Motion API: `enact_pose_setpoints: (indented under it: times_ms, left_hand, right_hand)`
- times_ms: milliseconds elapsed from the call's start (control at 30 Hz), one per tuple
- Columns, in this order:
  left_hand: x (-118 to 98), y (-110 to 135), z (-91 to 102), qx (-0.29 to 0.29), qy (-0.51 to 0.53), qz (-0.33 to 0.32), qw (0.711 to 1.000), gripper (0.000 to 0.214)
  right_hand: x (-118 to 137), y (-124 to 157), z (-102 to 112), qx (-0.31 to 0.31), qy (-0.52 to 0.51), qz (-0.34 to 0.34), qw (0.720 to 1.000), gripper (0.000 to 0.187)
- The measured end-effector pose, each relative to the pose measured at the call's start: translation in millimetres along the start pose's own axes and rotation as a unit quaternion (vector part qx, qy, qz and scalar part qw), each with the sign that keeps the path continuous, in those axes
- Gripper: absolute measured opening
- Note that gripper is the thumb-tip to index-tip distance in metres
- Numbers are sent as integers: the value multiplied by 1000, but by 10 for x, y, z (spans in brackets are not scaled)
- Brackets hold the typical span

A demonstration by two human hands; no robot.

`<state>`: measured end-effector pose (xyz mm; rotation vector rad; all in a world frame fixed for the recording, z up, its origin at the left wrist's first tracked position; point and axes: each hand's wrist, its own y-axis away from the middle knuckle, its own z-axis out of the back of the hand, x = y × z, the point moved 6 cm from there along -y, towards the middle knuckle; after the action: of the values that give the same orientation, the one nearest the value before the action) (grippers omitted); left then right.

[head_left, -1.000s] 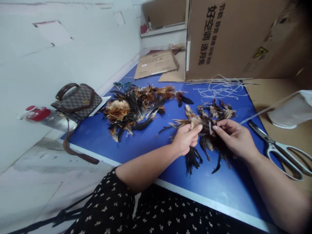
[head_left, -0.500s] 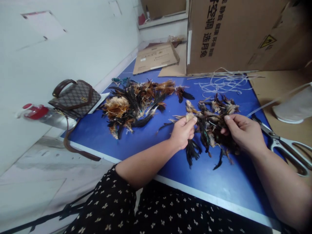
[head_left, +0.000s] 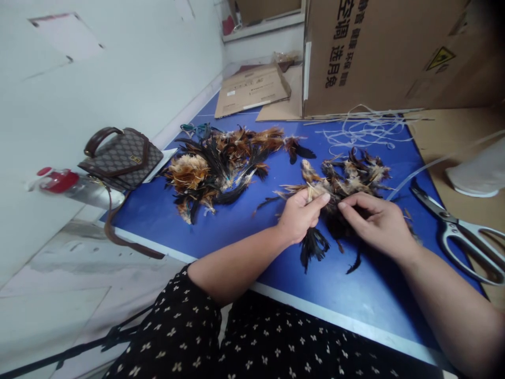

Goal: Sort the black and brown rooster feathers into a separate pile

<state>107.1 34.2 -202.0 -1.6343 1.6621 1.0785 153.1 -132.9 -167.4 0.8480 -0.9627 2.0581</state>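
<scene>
My left hand (head_left: 302, 217) is closed around the quill ends of a feather bundle (head_left: 314, 247), its black tips hanging below my fingers. Close beside it, my right hand (head_left: 374, 221) pinches thumb to forefinger near the bundle. A thin white plastic strand (head_left: 406, 181) runs from the white spool-like object (head_left: 479, 171) down behind my right hand, seemingly into its fingers; the exact grip is hidden. Brown and black feather bunches (head_left: 355, 173) lie just beyond both hands.
A larger feather pile (head_left: 221, 168) lies left on the blue table (head_left: 236, 231). Scissors (head_left: 453, 226) rest right, a tangle of white strands (head_left: 363, 129) behind. A handbag (head_left: 122, 158) and a red-capped bottle (head_left: 79, 187) stand left. A big cardboard box (head_left: 386, 58) closes off the back.
My right hand has moved left, nearer my left hand, and the white strand now curves more slackly. My left hand has shifted slightly right, still holding the feather bundle.
</scene>
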Motion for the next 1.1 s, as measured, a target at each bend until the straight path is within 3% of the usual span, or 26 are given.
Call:
enact_pose_setpoints:
  times_ms: [133, 233, 400, 500, 700, 1000, 1100]
  left_hand:
    - [-35, -28, 46, -14, 18, -12, 1000, 66]
    - [-44, -36, 56, -14, 19, -11, 1000, 67]
    - [14, -2, 4, 3, -6, 8, 1000, 65]
    - [44, 13, -28, 19, -21, 11, 1000, 65]
    - [33, -4, 6, 6, -23, -1, 1000, 64]
    - [39, -7, -4, 10, -13, 9, 1000, 63]
    - [41, -9, -6, 11, -9, 1, 1000, 62]
  right_hand:
    - [-258, 13, 211, -95, 41, -104, 989, 42]
    - [-338, 25, 298, -115, 48, -138, 983, 47]
    - [-113, 19, 50, 18, -22, -60, 998, 46]
    - [-5, 30, -76, 55, -41, -34, 997, 43]
    - [-41, 23, -23, 19, -44, -56, 997, 48]
    - [-117, 67, 45, -84, -33, -94, 991, 49]
    - [-152, 81, 6, -85, -67, -110, 988, 51]
